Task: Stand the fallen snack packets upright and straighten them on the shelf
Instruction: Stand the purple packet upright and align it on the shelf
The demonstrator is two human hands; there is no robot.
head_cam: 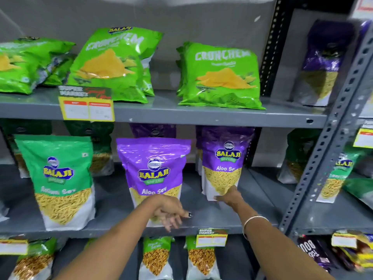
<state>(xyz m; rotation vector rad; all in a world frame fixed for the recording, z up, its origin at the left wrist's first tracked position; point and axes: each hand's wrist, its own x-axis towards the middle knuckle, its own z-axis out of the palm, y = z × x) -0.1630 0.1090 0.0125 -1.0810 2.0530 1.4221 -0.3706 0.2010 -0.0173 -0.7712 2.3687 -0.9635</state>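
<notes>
On the middle shelf (113, 231) two purple Aloo Sev packets stand upright. My right hand (229, 197) touches the bottom of the right purple packet (224, 158), fingers against its lower front. My left hand (168, 212) hangs in front of the base of the left purple packet (153, 168), fingers spread and pointing down, holding nothing. A green Sev packet (58, 178) stands at the left. Green Crunchem bags (220, 75) stand on the upper shelf; the ones at far left (24, 63) lean over.
A grey perforated upright post (331, 138) divides this rack from the one to the right, which holds more purple and green packets. Yellow price tags (87, 110) hang on shelf edges. The lower shelf holds green packets (155, 257) and dark packs.
</notes>
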